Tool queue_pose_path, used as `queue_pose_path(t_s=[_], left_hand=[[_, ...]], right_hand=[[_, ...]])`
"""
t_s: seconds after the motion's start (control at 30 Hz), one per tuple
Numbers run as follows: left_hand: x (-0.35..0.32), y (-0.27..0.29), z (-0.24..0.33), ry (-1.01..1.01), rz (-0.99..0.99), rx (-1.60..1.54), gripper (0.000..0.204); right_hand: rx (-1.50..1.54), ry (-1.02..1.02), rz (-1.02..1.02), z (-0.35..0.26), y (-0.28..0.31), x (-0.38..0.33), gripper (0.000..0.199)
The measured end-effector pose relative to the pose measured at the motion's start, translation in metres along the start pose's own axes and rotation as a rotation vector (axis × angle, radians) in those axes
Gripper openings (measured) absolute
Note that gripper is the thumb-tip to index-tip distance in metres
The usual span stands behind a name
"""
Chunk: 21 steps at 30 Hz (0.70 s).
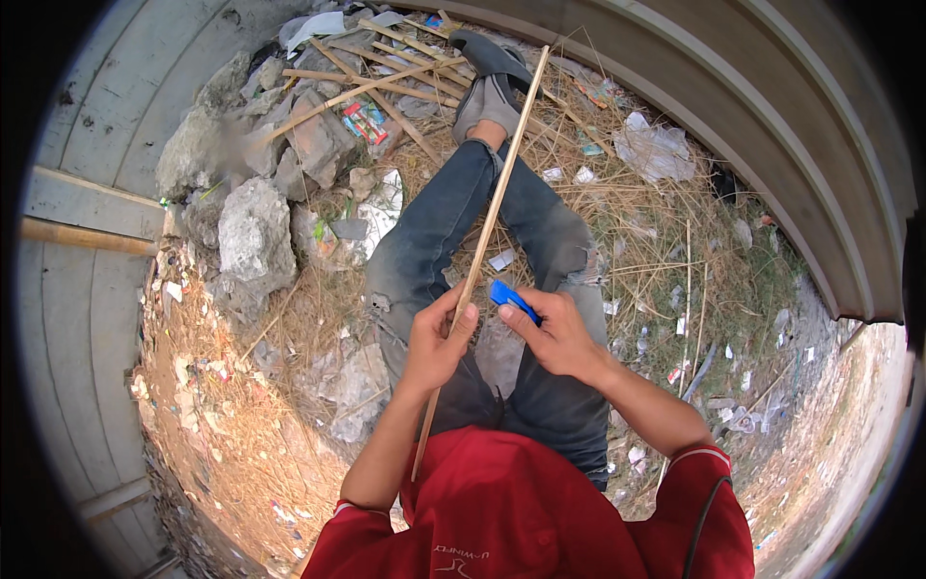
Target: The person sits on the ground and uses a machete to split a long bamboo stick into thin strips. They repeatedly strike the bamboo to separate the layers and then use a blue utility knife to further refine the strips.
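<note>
Dry straw and scattered litter cover the ground (666, 241), with grey concrete walls curving around on the upper right and the left. A person sits here in a red shirt (521, 511) and blue jeans (434, 241), legs stretched forward, one grey shoe (487, 82) showing at the far end.

The left hand (436, 338) has its grip closed around a long thin bamboo stick (487, 222), fingers wrapped over it and the thumb pressed along its side. From that grip the stick runs up and away over the jeans to a point past the shoe, and its near end runs down from the grip toward the red shirt. The right hand (555, 333) lies just right of the left grip, its own grip closed on a small blue tool (511, 297), pinched between thumb and fingers. The blue tool sticks out toward the stick and sits just beside it; whether it touches the stick I cannot tell, and no blade can be made out.

Left of both grips, well apart, lies a heap of grey stone rubble (256, 232). Beyond the rubble, far ahead of the left grip, more cut bamboo sticks (376, 72) lie crossed on the ground, with a small red and green packet (365, 123) among them. Right of the right grip, a crumpled white plastic bag (656, 150) rests on the straw.
</note>
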<state>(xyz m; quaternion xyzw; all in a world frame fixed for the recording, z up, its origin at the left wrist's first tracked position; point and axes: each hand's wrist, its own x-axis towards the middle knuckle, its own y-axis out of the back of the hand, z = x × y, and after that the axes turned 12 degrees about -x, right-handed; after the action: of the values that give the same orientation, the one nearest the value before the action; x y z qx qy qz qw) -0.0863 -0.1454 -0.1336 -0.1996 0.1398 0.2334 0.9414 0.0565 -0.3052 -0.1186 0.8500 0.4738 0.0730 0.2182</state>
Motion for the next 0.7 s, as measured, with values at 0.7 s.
queue_pose_path(t_s=[0.7], left_hand=[[0.005, -0.006, -0.013, -0.166, -0.057, 0.026, 0.057]], right_hand=[[-0.204, 0.078, -0.336, -0.006, 0.026, 0.007, 0.035]])
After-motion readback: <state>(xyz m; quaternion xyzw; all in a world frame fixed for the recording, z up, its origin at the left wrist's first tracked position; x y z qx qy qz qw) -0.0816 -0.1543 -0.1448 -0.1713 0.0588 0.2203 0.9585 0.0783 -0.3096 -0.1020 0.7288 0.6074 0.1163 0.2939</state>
